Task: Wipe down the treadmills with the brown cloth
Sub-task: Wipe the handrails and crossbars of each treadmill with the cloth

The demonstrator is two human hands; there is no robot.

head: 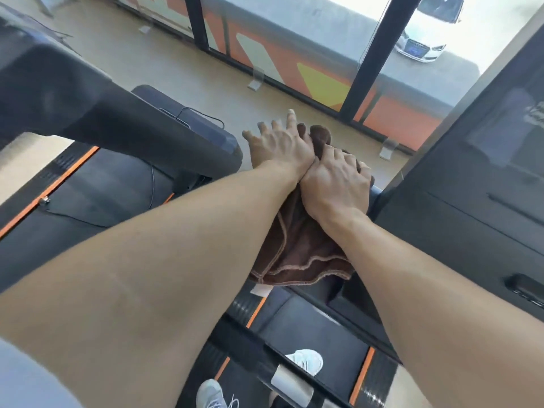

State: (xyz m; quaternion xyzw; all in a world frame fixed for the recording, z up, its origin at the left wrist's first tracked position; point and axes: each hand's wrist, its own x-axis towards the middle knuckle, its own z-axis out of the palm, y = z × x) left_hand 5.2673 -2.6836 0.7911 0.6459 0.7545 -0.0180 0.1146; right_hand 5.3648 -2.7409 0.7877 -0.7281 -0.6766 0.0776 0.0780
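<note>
Head view, hands: two, side by side and touching at the wrists.
Left hand (279,145): fingers straight and spread, palm down on the upper end of the cloth; nothing gripped.
Right hand (335,184): fingers bent over the cloth, pressing it; whether they grip it, cannot tell.
Brown cloth (303,248): one, bunched under both hands; loose hemmed folds hang toward the person, below the right wrist. What it lies on is hidden.
Treadmills: two. One treadmill (97,119) left of the left hand, dark console arm, orange-trimmed deck. Second treadmill (459,201) right of the right hand, dark console panel; its deck (318,334) runs beneath both forearms.
Shoes: two, pale, on the deck below the forearms: left shoe (212,393), right shoe (306,360).
Beyond the hands: tan floor (164,66), window wall (294,51) with orange and yellow panels.
White car (426,30): one, outside the glass.
</note>
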